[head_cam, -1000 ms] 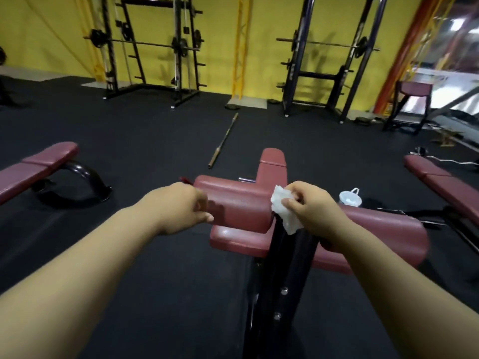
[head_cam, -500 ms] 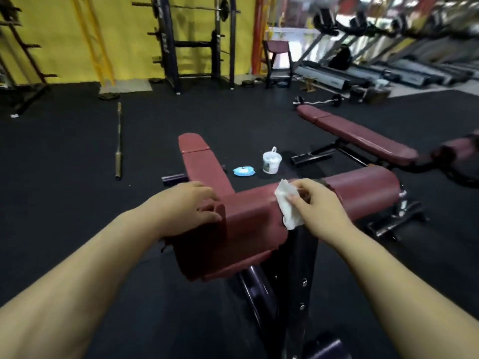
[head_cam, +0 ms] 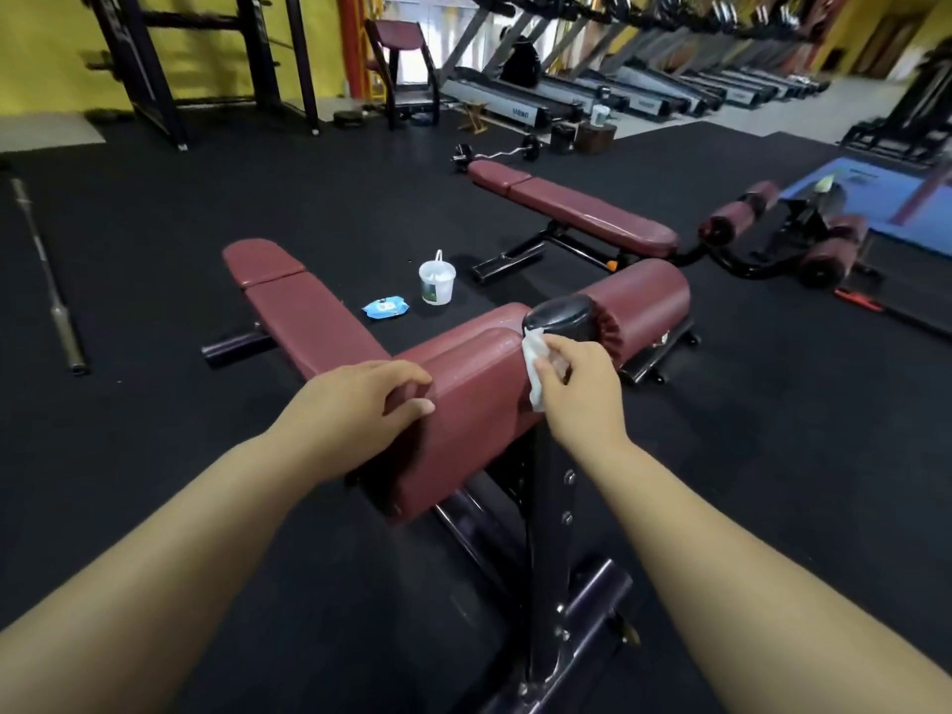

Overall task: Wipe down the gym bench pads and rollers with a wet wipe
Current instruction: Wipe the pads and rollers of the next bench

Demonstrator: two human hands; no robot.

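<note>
Two hands: we see both on one maroon bench, one at each end of the near roller.
Left hand: we find its fingers curled over the roller's outer end with the thumb on the end face, so it grips the padding.
Right hand: we see its thumb and fingers pinched together on the wet wipe, pressing it against the roller's inner end.
Wet wipe: white and crumpled. We see it hanging from the right hand's fingertips, between that hand and the roller, with its top edge touching the black cap.
Black cap: just above the right hand's fingers, between the near roller and the far roller.
Far roller: beyond the right hand and apart from it.
Bench pad: we see it running away from the left hand, up and to its left, in two maroon sections.
Frame upright: black with bolts, dropping straight down beneath the right wrist.
Wipes pack: blue, flat on the black floor beyond both hands.
White tub: upright with a thin handle, just beside the pack and farther from the hands.
Second bench: well beyond the right hand.
Barbell: on the floor, far to the left of the left hand.
</note>
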